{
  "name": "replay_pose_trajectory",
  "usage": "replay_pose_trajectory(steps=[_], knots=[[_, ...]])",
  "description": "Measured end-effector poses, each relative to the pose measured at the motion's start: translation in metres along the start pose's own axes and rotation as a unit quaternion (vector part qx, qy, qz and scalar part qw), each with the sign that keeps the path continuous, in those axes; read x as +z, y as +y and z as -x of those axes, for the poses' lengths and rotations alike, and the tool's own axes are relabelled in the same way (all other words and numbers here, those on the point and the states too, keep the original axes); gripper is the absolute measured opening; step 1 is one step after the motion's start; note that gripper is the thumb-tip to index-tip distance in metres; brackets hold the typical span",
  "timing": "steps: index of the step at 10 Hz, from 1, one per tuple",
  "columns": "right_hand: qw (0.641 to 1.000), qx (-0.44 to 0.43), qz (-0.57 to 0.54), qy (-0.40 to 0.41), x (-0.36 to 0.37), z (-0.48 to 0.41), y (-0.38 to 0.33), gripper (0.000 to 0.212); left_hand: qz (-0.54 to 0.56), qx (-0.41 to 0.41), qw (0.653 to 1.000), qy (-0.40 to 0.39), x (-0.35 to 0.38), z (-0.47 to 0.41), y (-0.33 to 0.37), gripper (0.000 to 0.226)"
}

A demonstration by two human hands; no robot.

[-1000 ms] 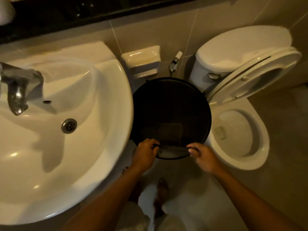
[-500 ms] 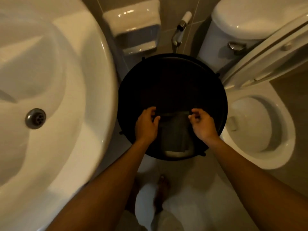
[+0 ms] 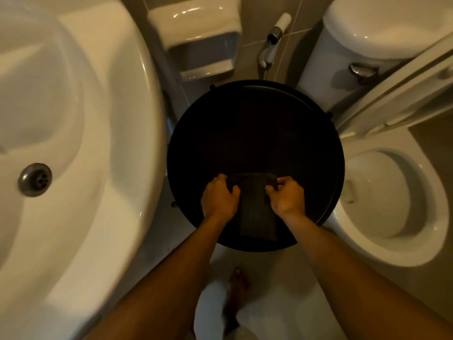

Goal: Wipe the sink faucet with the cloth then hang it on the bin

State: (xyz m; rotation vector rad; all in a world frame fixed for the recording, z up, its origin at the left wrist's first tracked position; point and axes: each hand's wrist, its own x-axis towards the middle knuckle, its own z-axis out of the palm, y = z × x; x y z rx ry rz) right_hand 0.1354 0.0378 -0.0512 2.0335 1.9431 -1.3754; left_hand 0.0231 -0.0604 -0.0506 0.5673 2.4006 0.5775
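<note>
The dark cloth [image 3: 255,212], judged limp and light, is pinched at its top corners by the closed left hand [image 3: 219,198] and right hand [image 3: 286,198] above the black bin [image 3: 255,123].

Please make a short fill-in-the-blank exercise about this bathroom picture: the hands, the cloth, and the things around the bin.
1. Both the left hand and the right hand grip a dark ____.
2. The cloth hangs over the near edge of the round black ____.
3. To the left of the bin stands the white ____.
4. The toilet lid is ____.

Missing words: cloth; bin; sink; up
</note>
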Motion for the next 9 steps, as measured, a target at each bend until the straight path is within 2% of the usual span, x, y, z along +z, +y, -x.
replay_pose_trajectory(steps=[1, 2, 3, 4, 5, 6, 7, 8, 9], knots=[[1.0, -0.002, -0.02, -0.011, -0.006, -0.007, -0.009, 0.025, 0.042, 0.02, 0.999, 0.023, -0.005, -0.002, 0.004, 0.022], [0.998, -0.039, -0.055, -0.003, -0.014, -0.019, -0.026, 0.022, 0.102, 0.018, 0.993, 0.052, -0.01, -0.012, 0.015, 0.026], [0.993, -0.077, -0.09, 0.019, -0.021, -0.038, -0.044, 0.035, 0.139, 0.005, 0.988, 0.07, -0.013, -0.032, 0.03, 0.04], [0.991, -0.121, -0.038, 0.039, -0.022, -0.046, -0.047, 0.068, 0.116, 0.011, 0.991, 0.067, -0.013, -0.041, 0.039, 0.068], [0.959, -0.247, 0.127, 0.049, -0.016, -0.026, -0.03, 0.068, -0.052, 0.106, 0.991, 0.07, -0.011, -0.024, 0.031, 0.071], [0.894, -0.338, 0.295, 0.004, -0.006, -0.006, -0.004, 0.054, -0.205, 0.216, 0.954, 0.035, 0.0, 0.003, 0.013, 0.056], [0.886, -0.316, 0.336, -0.037, -0.003, 0.004, 0.003, 0.052, -0.261, 0.206, 0.942, -0.04, 0.007, 0.012, 0.002, 0.059], [0.898, -0.292, 0.323, -0.07, -0.008, 0.007, -0.005, 0.055, -0.264, 0.213, 0.939, -0.058, -0.002, 0.011, 0.004, 0.058], [0.925, -0.234, 0.274, -0.119, -0.02, 0.017, -0.012, 0.056, -0.205, 0.195, 0.957, -0.059, -0.022, 0.02, 0.013, 0.051]])
